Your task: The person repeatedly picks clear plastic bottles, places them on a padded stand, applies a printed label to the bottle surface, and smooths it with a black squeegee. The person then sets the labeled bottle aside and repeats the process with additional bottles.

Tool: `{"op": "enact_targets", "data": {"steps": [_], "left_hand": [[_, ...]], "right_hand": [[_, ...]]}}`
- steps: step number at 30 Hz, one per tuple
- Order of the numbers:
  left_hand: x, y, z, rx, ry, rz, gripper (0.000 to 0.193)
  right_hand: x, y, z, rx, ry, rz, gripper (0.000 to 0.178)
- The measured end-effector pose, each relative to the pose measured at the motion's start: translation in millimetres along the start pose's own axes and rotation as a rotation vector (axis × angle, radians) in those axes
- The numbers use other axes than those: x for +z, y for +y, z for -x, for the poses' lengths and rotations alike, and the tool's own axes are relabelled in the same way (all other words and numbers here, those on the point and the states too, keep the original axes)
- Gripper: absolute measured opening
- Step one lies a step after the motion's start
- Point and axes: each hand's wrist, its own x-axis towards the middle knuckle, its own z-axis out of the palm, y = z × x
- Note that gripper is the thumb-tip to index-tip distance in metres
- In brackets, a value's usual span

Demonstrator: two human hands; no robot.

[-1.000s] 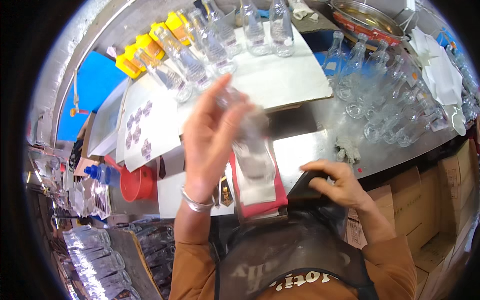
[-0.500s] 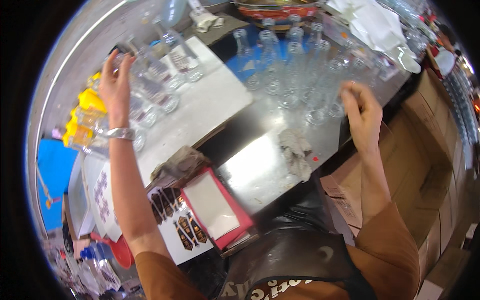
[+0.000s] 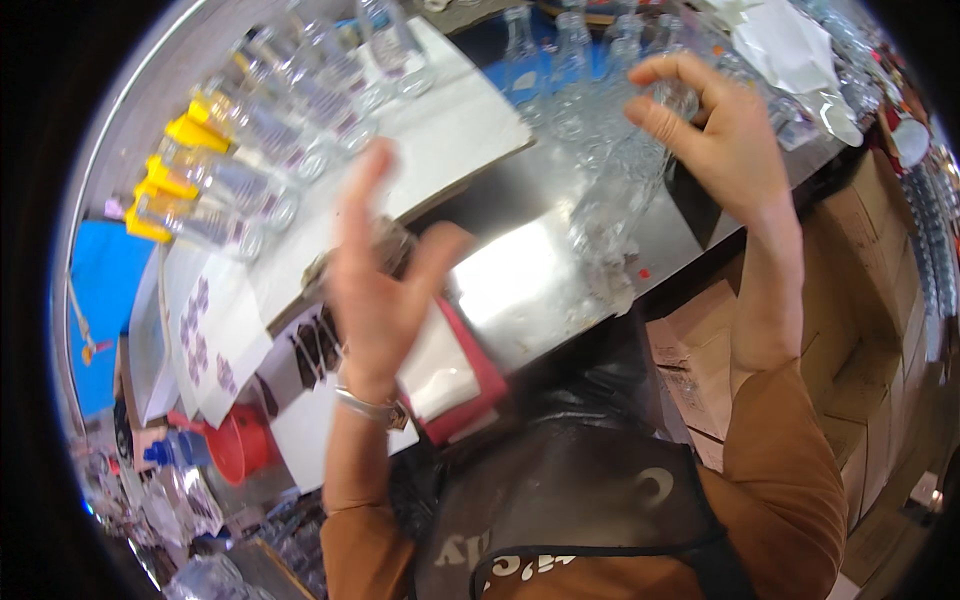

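Observation:
My right hand (image 3: 735, 140) is at the far right of the work table, its thumb and fingers curled round the rounded end of a clear glass bottle (image 3: 675, 97). More clear bottles (image 3: 572, 60) stand beside it on a blue sheet and bare metal; those nearest the hand are blurred. My left hand (image 3: 385, 275) is smeared by motion above the near edge of the white board, fingers and thumb apart, with nothing in it. To its left, several glass bottles (image 3: 225, 180) lie in a slanting row, some in yellow holders (image 3: 195, 133).
A red tray with white paper (image 3: 445, 385) and a grey rag lie below my left hand. A pale rag (image 3: 605, 283) rests on the metal table (image 3: 500, 265). Cardboard boxes (image 3: 830, 290) stand at the right. A red mug (image 3: 240, 445) and printed label sheets (image 3: 205, 340) are lower left.
My left hand has moved away from the row of slanting bottles, nearer and to the right. My right hand has moved farther among the standing bottles. The whole view has shifted slightly.

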Motion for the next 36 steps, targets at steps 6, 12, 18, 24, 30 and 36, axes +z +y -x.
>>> {"op": "enact_targets", "data": {"steps": [6,12,18,24,30,36], "left_hand": [[-7,34,75,-0.473,-0.105,0.552,0.094],[-35,12,125,-0.805,0.118,0.592,0.075],[-43,20,142,-0.799,0.161,0.364,0.066],[-42,6,155,-0.752,0.064,0.282,0.057],[-27,11,150,-0.695,0.183,0.153,0.058],[-31,7,163,-0.743,0.244,0.269,0.063]], "right_hand": [[66,-92,-49,0.135,-0.436,-0.922,0.03],[154,-106,44,0.031,-0.323,-0.775,0.037],[167,-131,110,0.047,-0.495,-0.615,0.055],[185,-99,99,0.145,-0.684,-0.539,0.052],[195,-99,110,0.319,-0.605,-0.711,0.051],[194,-107,110,0.319,-0.637,-0.693,0.042]]}}
